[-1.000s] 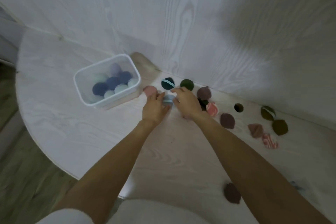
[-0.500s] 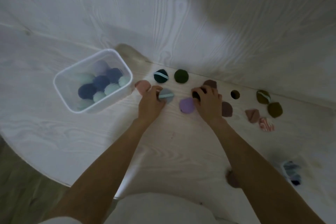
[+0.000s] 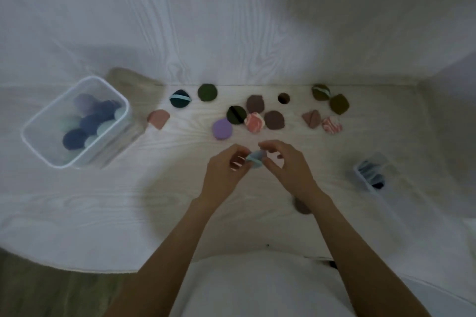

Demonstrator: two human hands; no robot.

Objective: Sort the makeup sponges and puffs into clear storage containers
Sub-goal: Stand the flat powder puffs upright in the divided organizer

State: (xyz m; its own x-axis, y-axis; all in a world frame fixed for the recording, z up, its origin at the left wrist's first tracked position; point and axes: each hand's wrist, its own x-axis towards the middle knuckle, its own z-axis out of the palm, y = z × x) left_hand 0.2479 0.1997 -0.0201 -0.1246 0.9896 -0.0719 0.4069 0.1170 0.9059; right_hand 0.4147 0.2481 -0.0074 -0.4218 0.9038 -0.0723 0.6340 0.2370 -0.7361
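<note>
Pale table (image 3: 128, 201), both hands' fingers pinching blue puff (image 3: 256, 159), bare wood between puffs and near edge

A container (image 3: 74, 121) sat at far left of the table (image 3: 77, 213) w/ several puffs inside. A second, smaller container (image 3: 371, 172) stood at right, well apart from it. Loose puffs (image 3: 274, 119) lay in a scattered band btwn the two, along the wall (image 3: 231, 20) at the back; the leftmost one (image 3: 158, 119) lay just beside the left container. In front of that band, near table centre, left hand (image 3: 224, 172) & right hand (image 3: 288, 165) met, w/ one puff (image 3: 256, 159) between their fingertips, above the surface. One more puff (image 3: 301, 206) lay nearer the person, partly hidden under the right forearm.
</note>
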